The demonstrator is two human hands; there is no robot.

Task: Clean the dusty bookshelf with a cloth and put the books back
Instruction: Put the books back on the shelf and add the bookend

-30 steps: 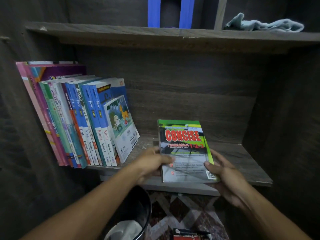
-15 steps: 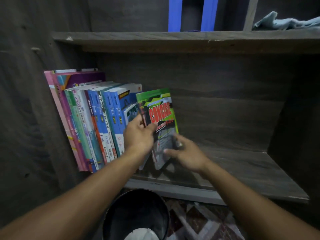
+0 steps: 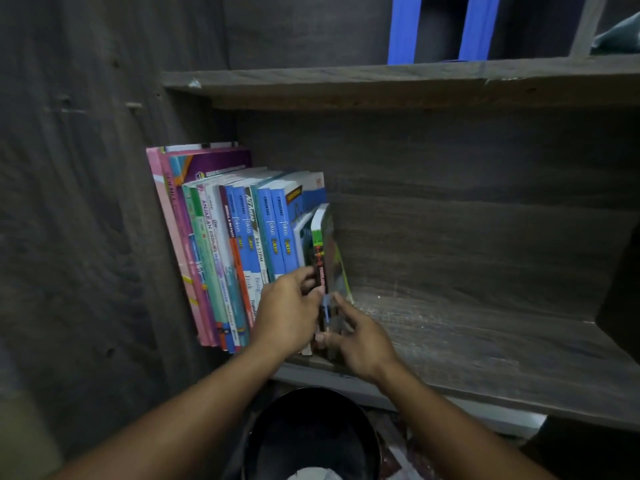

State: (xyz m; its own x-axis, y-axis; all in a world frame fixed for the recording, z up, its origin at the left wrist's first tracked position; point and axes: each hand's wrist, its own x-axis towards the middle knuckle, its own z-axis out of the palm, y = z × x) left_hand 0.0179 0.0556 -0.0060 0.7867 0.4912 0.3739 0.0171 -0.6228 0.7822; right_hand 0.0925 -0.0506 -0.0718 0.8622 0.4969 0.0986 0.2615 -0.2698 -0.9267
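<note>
A green and red book (image 3: pixel 325 251) stands upright at the right end of a leaning row of books (image 3: pixel 235 251) on the dark wooden shelf (image 3: pixel 467 341). My left hand (image 3: pixel 287 313) grips its spine from the left. My right hand (image 3: pixel 360 337) holds its lower edge from the right, fingers on the cover. A pale cloth (image 3: pixel 620 38) lies on the upper shelf at the far right, mostly cut off by the frame edge.
The row of books leans against the left wall of the shelf. Two blue strips (image 3: pixel 440 26) stand on the upper shelf board (image 3: pixel 381 81). A black bin (image 3: pixel 311 434) with something white inside sits on the floor below my arms.
The green and red book went from flat in both hands at the shelf's middle to upright against the row on the left. Both hands moved left with it.
</note>
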